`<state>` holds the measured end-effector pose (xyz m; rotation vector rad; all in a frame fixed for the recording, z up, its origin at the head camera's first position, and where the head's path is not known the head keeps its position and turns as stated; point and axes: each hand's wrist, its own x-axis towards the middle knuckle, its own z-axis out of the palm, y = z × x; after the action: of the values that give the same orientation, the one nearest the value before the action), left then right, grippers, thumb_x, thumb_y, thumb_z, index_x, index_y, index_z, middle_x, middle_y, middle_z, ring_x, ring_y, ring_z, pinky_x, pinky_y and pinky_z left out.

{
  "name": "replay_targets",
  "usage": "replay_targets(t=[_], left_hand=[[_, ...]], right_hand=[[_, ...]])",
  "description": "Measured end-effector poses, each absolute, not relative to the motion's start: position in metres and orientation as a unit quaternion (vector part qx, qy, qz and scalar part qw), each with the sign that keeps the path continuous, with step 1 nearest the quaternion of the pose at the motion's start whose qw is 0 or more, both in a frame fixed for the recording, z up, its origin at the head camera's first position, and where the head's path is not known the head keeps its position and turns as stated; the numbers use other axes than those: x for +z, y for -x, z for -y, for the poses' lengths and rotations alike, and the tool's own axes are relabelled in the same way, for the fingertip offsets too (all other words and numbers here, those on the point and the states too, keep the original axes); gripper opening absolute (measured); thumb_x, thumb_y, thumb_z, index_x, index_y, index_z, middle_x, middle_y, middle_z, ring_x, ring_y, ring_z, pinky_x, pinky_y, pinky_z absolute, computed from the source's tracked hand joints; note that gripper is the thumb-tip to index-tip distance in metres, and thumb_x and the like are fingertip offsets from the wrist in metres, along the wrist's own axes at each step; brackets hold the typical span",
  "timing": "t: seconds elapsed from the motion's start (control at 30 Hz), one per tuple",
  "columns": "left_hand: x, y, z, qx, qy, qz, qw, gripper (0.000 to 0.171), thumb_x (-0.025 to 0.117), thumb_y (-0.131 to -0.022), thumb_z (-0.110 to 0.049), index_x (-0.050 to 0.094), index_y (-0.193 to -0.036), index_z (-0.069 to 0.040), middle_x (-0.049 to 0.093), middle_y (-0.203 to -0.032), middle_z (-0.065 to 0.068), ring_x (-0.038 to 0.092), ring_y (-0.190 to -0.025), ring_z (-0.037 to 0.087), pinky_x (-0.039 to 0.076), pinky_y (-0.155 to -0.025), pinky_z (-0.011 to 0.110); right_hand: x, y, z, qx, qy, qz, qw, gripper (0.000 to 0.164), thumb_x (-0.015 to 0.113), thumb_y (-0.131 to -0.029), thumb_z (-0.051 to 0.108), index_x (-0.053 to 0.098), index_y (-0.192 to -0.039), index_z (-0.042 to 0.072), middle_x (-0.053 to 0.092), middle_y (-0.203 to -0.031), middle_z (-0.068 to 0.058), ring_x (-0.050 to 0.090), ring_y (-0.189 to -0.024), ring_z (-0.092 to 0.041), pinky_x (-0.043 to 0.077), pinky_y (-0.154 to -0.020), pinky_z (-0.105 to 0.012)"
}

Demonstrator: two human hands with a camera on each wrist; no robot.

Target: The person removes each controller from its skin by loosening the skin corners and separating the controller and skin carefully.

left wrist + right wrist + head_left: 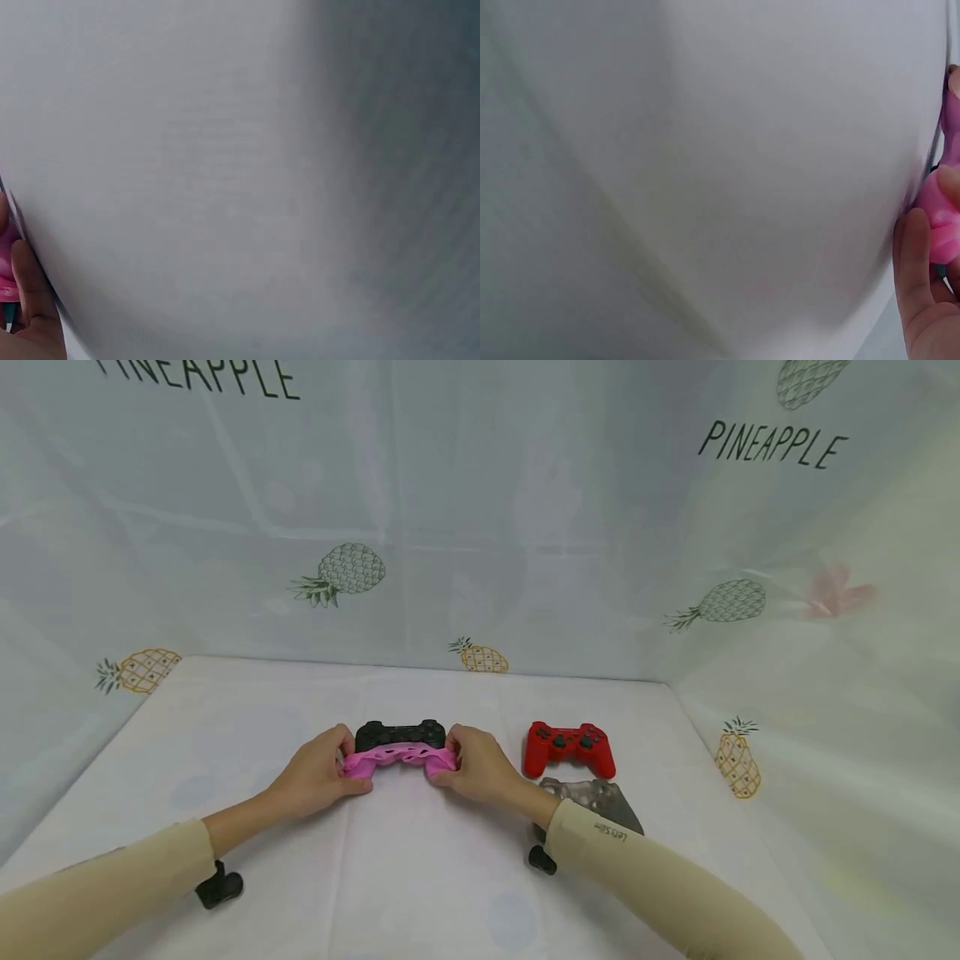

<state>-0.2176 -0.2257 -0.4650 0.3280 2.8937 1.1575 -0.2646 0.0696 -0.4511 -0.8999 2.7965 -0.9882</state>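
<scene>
A black game controller (400, 735) lies on the white-covered table, its grips inside a pink silicone cover (405, 752). The cover's upper edge looks stretched across the front of the controller, whose top part shows bare. My left hand (313, 774) pinches the left end of the cover, thumb low and fingers at the side. At the right end my right hand (483, 766) holds the cover likewise. In the right wrist view the pink cover (939, 206) shows between thumb and fingers; the left wrist view catches only a sliver of the cover (6, 259).
To the right lies a red game controller (567, 741). Nearer me is a grey game controller (588, 793), partly hidden behind my right forearm. Pineapple-printed curtains (480, 510) stand around the table (420, 877) at the back and sides.
</scene>
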Motion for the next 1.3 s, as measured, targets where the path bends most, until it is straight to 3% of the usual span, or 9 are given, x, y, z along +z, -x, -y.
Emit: replay_targets(t=[0.6, 1.0, 1.3], left_hand=[[-0.4671, 0.2239, 0.2272, 0.324, -0.130, -0.937, -0.004, 0.053, 0.094, -0.082, -0.032, 0.046, -0.095, -0.014, 0.045, -0.064, -0.004, 0.045, -0.058, 0.011, 0.033, -0.056, 0.027], [-0.4692, 0.2196, 0.2235, 0.302, -0.131, -0.944, -0.032, 0.052, 0.093, -0.083, -0.032, 0.044, -0.088, -0.014, 0.035, -0.063, -0.006, 0.036, -0.059, 0.010, 0.028, -0.055, 0.027], [-0.4695, 0.2195, 0.2195, 0.301, -0.132, -0.943, -0.046, 0.050, 0.092, -0.083, -0.026, 0.044, -0.088, -0.014, 0.035, -0.063, -0.005, 0.036, -0.059, 0.011, 0.028, -0.056, 0.026]], right_hand=[[-0.4492, 0.2688, -0.0689, -0.274, 0.301, -0.912, 0.050, 0.036, 0.087, -0.091, 0.028, 0.054, -0.092, 0.013, 0.049, -0.070, 0.005, 0.046, -0.066, -0.009, 0.037, -0.060, -0.024], [-0.4531, 0.2656, -0.0678, -0.282, 0.304, -0.909, 0.043, 0.035, 0.083, -0.094, 0.029, 0.052, -0.094, 0.012, 0.048, -0.068, 0.006, 0.045, -0.063, -0.008, 0.036, -0.058, -0.023], [-0.4525, 0.2651, -0.0671, -0.276, 0.292, -0.915, 0.042, 0.035, 0.083, -0.094, 0.030, 0.052, -0.093, 0.013, 0.048, -0.067, 0.005, 0.045, -0.063, -0.009, 0.036, -0.057, -0.023]])
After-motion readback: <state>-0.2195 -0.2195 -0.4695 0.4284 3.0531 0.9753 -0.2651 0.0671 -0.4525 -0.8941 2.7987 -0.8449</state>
